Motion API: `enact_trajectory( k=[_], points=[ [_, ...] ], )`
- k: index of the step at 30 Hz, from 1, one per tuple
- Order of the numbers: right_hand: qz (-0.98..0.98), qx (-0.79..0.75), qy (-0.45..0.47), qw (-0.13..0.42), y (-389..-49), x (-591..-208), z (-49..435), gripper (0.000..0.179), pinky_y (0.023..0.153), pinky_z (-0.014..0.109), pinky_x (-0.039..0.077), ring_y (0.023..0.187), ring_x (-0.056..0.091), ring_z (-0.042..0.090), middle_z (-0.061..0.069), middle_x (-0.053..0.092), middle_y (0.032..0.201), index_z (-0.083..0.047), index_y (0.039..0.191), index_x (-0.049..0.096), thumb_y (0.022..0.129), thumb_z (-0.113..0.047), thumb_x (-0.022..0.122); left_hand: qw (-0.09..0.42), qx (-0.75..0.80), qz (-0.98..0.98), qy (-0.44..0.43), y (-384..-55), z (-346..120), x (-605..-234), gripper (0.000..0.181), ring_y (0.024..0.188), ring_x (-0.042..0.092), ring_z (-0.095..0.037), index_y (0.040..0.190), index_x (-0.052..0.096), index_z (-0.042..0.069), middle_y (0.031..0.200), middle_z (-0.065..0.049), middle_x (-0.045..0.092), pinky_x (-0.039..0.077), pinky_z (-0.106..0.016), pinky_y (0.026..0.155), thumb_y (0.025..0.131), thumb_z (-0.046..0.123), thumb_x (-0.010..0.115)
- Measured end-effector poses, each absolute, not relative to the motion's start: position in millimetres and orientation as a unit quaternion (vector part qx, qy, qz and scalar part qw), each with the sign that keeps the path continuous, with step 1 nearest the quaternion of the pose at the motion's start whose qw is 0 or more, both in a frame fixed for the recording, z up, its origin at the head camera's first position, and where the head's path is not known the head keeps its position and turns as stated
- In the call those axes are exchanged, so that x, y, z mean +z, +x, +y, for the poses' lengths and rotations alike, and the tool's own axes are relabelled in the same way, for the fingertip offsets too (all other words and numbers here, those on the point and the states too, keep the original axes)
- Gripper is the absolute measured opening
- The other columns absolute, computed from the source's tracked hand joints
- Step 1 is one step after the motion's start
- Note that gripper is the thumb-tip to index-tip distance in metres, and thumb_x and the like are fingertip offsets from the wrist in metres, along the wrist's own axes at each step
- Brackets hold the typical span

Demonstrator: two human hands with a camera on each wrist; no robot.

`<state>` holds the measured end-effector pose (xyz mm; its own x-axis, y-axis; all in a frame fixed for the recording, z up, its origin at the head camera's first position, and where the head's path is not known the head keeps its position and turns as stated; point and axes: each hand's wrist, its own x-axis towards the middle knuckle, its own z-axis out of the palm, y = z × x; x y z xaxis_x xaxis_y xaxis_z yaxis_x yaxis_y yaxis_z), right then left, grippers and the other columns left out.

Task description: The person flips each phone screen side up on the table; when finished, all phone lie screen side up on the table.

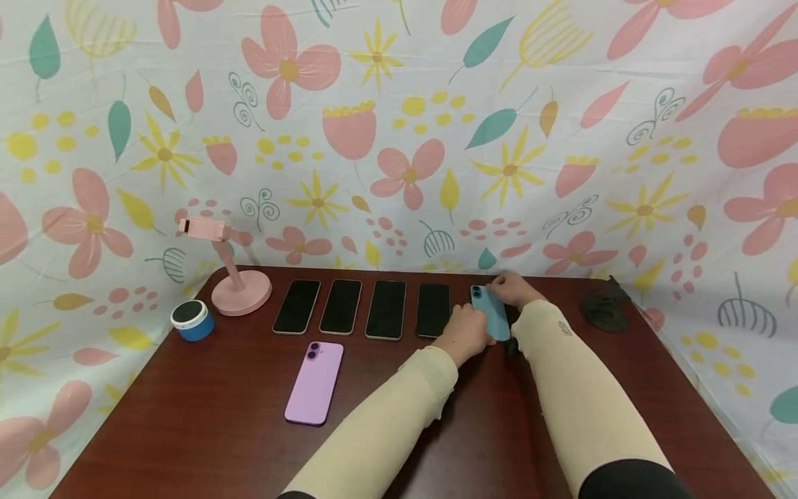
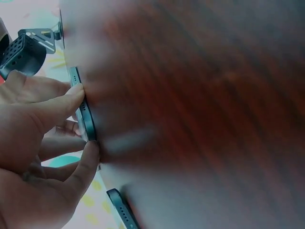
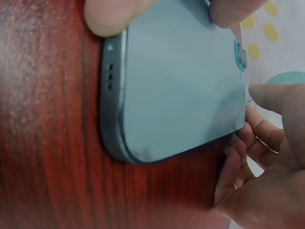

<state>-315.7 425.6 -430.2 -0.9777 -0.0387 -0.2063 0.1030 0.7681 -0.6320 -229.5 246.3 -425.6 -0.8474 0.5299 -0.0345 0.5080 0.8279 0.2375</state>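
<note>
A light-blue phone (image 1: 491, 313) is at the right end of a row of phones, its back and two camera lenses facing up. My left hand (image 1: 466, 334) holds it at the near left edge; in the left wrist view the thumb (image 2: 71, 98) and a finger (image 2: 88, 160) press on its rim. At the far end, my right hand (image 1: 512, 289) grips the top right of the same phone with curled fingers. From the right wrist, the blue back (image 3: 181, 90) shows close up, with the right hand (image 3: 267, 162) along its far edge.
Several dark-screened phones (image 1: 386, 310) lie left of the hands. A purple phone (image 1: 314, 382) rests face down nearer the front. Behind it stand a pink phone stand (image 1: 242, 292) and a blue round jar (image 1: 192, 321). A black object (image 1: 605, 306) sits at the far right, before the floral curtain.
</note>
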Motion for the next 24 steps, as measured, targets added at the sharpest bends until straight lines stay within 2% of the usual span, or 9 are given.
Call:
enact_trajectory(
  k=[3, 6, 8, 9, 11, 12, 16, 21, 24],
  points=[
    [0.937, -0.327, 0.049, 0.111, -316.2, -431.5, 427.0, 0.054, 0.059, 0.032, 0.036, 0.057, 0.031, 0.013, -0.006, 0.031, 0.058, -0.019, 0.062, 0.037, 0.112, -0.033, 0.048, 0.052, 0.100, 0.952, 0.283, -226.6, 244.0, -422.3, 0.028, 0.114, 0.062, -0.018, 0.096, 0.083, 0.015, 0.118, -0.004, 0.076, 0.044, -0.028, 0.103, 0.103, 0.040, 0.073],
    [0.937, -0.320, 0.081, 0.116, -315.6, -431.6, 427.7, 0.049, 0.072, 0.039, 0.043, 0.073, 0.042, 0.022, 0.005, 0.047, 0.076, -0.012, 0.073, 0.045, 0.113, -0.041, 0.044, 0.059, 0.090, 0.951, 0.291, -225.3, 241.9, -421.0, 0.028, 0.114, 0.061, -0.018, 0.097, 0.083, 0.015, 0.119, -0.004, 0.076, 0.044, -0.028, 0.104, 0.103, 0.040, 0.072],
    [0.936, -0.318, 0.091, 0.121, -314.1, -430.5, 428.1, 0.051, 0.086, 0.047, 0.051, 0.093, 0.056, 0.032, 0.021, 0.061, 0.103, 0.001, 0.095, 0.059, 0.113, -0.044, 0.042, 0.062, 0.085, 0.949, 0.297, -225.1, 240.6, -420.6, 0.028, 0.116, 0.062, -0.018, 0.099, 0.083, 0.015, 0.120, -0.004, 0.076, 0.043, -0.028, 0.105, 0.103, 0.040, 0.072],
    [0.934, -0.320, 0.095, 0.125, -313.3, -429.7, 428.1, 0.054, 0.095, 0.051, 0.052, 0.108, 0.059, 0.038, 0.028, 0.060, 0.122, 0.005, 0.112, 0.062, 0.113, -0.045, 0.041, 0.064, 0.083, 0.948, 0.300, -225.2, 240.0, -420.8, 0.028, 0.118, 0.062, -0.019, 0.099, 0.083, 0.015, 0.120, -0.004, 0.076, 0.043, -0.028, 0.105, 0.103, 0.041, 0.072],
    [0.930, -0.327, 0.102, 0.133, -312.8, -428.8, 429.1, 0.066, 0.111, 0.059, 0.050, 0.133, 0.055, 0.049, 0.036, 0.050, 0.150, 0.009, 0.143, 0.055, 0.113, -0.047, 0.040, 0.069, 0.083, 0.946, 0.306, -226.3, 239.9, -421.2, 0.029, 0.120, 0.061, -0.019, 0.099, 0.083, 0.015, 0.121, -0.004, 0.076, 0.041, -0.028, 0.106, 0.103, 0.041, 0.071],
    [0.929, -0.327, 0.105, 0.137, -312.5, -428.2, 429.5, 0.071, 0.118, 0.062, 0.045, 0.146, 0.046, 0.051, 0.036, 0.037, 0.164, 0.009, 0.155, 0.045, 0.113, -0.048, 0.039, 0.073, 0.084, 0.945, 0.309, -226.8, 239.9, -421.4, 0.029, 0.121, 0.061, -0.019, 0.098, 0.083, 0.015, 0.121, -0.004, 0.076, 0.041, -0.028, 0.106, 0.104, 0.041, 0.071],
    [0.923, -0.339, 0.112, 0.140, -312.2, -428.3, 429.7, 0.080, 0.124, 0.064, 0.039, 0.154, 0.035, 0.053, 0.036, 0.027, 0.170, 0.009, 0.164, 0.030, 0.113, -0.052, 0.039, 0.092, 0.089, 0.941, 0.312, -229.9, 240.2, -422.5, 0.030, 0.123, 0.059, -0.018, 0.102, 0.081, 0.016, 0.125, -0.004, 0.074, 0.038, -0.027, 0.106, 0.105, 0.043, 0.068],
    [0.908, -0.379, 0.114, 0.139, -309.6, -430.3, 430.4, 0.086, 0.127, 0.064, 0.033, 0.160, 0.027, 0.052, 0.033, 0.019, 0.175, 0.006, 0.168, 0.021, 0.112, -0.057, 0.038, 0.107, 0.082, 0.941, 0.311, -231.8, 237.3, -422.2, 0.033, 0.130, 0.056, -0.019, 0.119, 0.078, 0.016, 0.135, -0.004, 0.070, 0.037, -0.026, 0.108, 0.108, 0.043, 0.062],
    [0.894, -0.411, 0.113, 0.138, -307.8, -431.3, 434.4, 0.085, 0.130, 0.064, 0.029, 0.162, 0.022, 0.051, 0.029, 0.017, 0.177, 0.002, 0.170, 0.020, 0.112, -0.057, 0.038, 0.103, 0.080, 0.941, 0.313, -230.0, 237.2, -420.8, 0.035, 0.132, 0.054, -0.019, 0.121, 0.078, 0.014, 0.138, -0.005, 0.068, 0.036, -0.027, 0.108, 0.109, 0.042, 0.061]
  ],
)
